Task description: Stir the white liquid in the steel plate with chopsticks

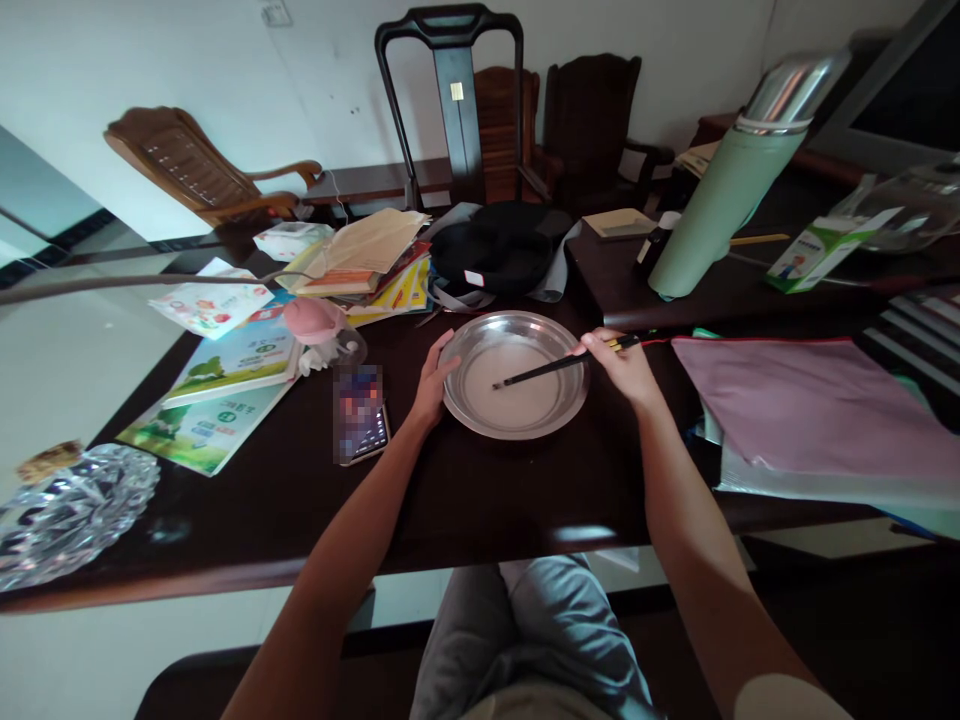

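Observation:
A round, shallow metal dish (516, 426) rests on the dark table in front of me. Inside it is something pale and whitish (517, 368); whether it is liquid or powder I cannot tell. My left hand (433, 382) grips the dish's left rim, thumb over the edge and fingers along the outside. Black chopsticks (544, 369) lie pinched together in my right hand (616, 362), above the right rim. They slant down to the left, and their tips are at the pale contents near the middle of the dish.
Left of the dish lie a phone (364, 425), a pink-lidded bottle (315, 320), booklets (232, 370) and a cut-glass bowl (75, 510). A black bag (491, 250) sits behind. On the right are a pink folder (810, 410) and a tall green thermos (724, 200).

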{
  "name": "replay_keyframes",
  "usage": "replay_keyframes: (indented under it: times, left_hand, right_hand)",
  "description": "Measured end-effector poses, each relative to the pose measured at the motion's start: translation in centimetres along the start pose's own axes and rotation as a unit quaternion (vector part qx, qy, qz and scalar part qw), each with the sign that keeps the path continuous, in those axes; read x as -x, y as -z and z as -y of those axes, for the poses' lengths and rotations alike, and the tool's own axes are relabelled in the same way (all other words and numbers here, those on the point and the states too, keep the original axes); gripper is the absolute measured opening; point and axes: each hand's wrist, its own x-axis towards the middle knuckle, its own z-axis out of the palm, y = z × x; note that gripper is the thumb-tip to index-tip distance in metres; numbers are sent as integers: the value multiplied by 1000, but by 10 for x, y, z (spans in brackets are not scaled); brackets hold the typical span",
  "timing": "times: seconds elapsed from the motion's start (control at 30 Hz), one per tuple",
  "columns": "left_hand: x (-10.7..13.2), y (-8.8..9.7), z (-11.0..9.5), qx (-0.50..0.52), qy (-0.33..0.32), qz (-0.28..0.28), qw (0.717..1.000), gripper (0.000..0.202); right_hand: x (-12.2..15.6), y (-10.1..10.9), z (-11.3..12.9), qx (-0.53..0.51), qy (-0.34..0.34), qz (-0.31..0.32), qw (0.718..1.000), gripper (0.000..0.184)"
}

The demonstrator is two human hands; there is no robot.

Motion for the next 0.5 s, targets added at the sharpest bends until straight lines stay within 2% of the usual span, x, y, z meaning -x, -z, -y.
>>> replay_keyframes:
  times: [0.07,0.17,0.23,0.3,0.43,0.5]
  left_hand:
    - [1,-1,-1,7,-2,-2,1000,70]
    - [2,-1,-3,-1,-7,-2,1000,69]
    - [2,0,-4,-9,-5,2,1000,68]
    - [2,0,-3,-13,-5,3,1000,68]
    - [1,0,-2,-7,-7,-5,1000,69]
    - [1,0,-2,-2,-6,-6,1000,70]
  right_hand:
    - [-1,1,0,12,11,-16,1000,55]
    - [-2,9,-4,16,7,-105,994,57]
    - [-2,13,-5,5,-5,-136,991,59]
    - [-1,12,-4,-5,-12,-116,993,60]
    - [0,1,-1,0,3,-21,1000,55]
    - [-1,0,-2,10,18,-21,1000,53]
